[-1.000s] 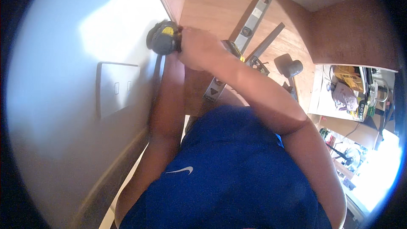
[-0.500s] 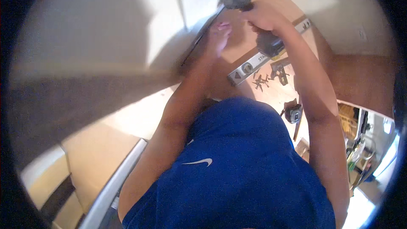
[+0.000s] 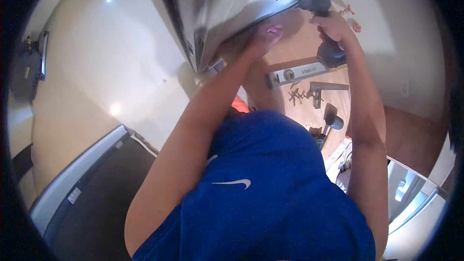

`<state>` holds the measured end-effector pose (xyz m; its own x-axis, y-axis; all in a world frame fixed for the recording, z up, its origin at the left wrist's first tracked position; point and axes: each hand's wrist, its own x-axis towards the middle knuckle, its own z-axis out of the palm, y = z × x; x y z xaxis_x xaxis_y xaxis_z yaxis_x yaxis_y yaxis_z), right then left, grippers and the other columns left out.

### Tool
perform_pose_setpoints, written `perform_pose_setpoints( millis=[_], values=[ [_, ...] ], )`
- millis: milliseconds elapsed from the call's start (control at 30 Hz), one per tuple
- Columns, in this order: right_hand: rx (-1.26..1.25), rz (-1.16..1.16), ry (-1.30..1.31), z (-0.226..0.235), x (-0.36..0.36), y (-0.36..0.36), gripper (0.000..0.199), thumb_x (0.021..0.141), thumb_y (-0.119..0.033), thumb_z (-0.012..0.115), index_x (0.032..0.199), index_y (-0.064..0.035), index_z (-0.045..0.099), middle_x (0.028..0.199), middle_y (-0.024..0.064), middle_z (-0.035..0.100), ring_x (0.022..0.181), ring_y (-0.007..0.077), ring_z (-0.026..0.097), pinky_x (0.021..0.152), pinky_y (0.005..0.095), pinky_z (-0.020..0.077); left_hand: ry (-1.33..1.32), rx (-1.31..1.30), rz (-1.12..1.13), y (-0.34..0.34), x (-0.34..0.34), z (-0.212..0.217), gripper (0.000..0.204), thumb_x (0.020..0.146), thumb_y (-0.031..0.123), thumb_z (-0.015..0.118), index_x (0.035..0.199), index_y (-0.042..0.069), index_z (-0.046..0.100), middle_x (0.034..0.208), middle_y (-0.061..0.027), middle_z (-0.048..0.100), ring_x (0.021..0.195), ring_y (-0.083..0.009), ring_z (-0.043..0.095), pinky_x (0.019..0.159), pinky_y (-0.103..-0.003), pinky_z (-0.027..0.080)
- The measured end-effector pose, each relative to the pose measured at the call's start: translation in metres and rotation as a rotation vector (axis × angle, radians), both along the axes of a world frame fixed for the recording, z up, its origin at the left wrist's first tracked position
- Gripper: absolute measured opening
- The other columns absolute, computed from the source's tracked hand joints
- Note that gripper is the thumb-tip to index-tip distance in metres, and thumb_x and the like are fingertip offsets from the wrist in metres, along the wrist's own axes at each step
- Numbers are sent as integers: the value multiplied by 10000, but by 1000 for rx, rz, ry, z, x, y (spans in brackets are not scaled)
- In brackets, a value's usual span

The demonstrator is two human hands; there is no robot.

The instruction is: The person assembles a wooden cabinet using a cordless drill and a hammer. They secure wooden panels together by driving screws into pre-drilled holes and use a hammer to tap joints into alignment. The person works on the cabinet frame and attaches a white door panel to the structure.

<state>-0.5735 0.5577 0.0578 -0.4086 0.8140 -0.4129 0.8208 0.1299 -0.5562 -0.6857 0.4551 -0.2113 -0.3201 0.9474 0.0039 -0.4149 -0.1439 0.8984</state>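
My right hand [image 3: 334, 28] is wrapped round the grip of a black cordless drill [image 3: 315, 2]. The drill's rounded head is at the far side of the hand, and its thick base [image 3: 331, 55] shows nearer me. My left hand [image 3: 268, 35] is to the left of the drill, beside the lower edge of a pale panel [image 3: 232, 12]. Its fingers are curled in, and whatever they may hold is hidden. Just below the drill's base a silver spirit level [image 3: 309, 71] lies on the wooden surface [image 3: 282, 58].
Several loose screws [image 3: 297, 95] lie near the level, beside a dark right-angled tool [image 3: 328, 87]. Closer to me is a dark cup-shaped thing [image 3: 334, 122]. Red-handled valves [image 3: 356, 27] stick out by the right wall, which carries an outlet [image 3: 405, 88].
The view has swung, so more of the pale panel and the left side shows. Both hands appear further right in the picture. The drill is still in my right hand.
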Motion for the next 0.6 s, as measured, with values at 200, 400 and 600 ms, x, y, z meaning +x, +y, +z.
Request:
perform_pose_setpoints(
  millis=[200,400,600],
  values=[
    [-52,-14,-5,8,-6,1,226,843,-272,792,867,-105,640,685,-14,571,549,107,555,504,292,470,26,51,-3,0,-2,1,430,965,185,724,1331,-10,612,1172,-112,695,1087,-213,671,956,-391,573],
    [-80,-36,-13,4,-3,8,203,854,-254,778,851,-112,634,679,-8,581,553,114,568,510,303,480,45,105,-21,-2,-4,1,418,970,190,730,1305,-35,626,1116,-96,717,1032,-194,683,916,-362,579],
    [-82,-51,-23,4,-5,5,265,810,-260,789,812,-79,594,669,21,568,540,153,569,510,350,495,112,118,12,5,-3,0,407,965,199,739,1291,-25,642,1082,-92,726,996,-192,696,898,-358,587]
  ],
)
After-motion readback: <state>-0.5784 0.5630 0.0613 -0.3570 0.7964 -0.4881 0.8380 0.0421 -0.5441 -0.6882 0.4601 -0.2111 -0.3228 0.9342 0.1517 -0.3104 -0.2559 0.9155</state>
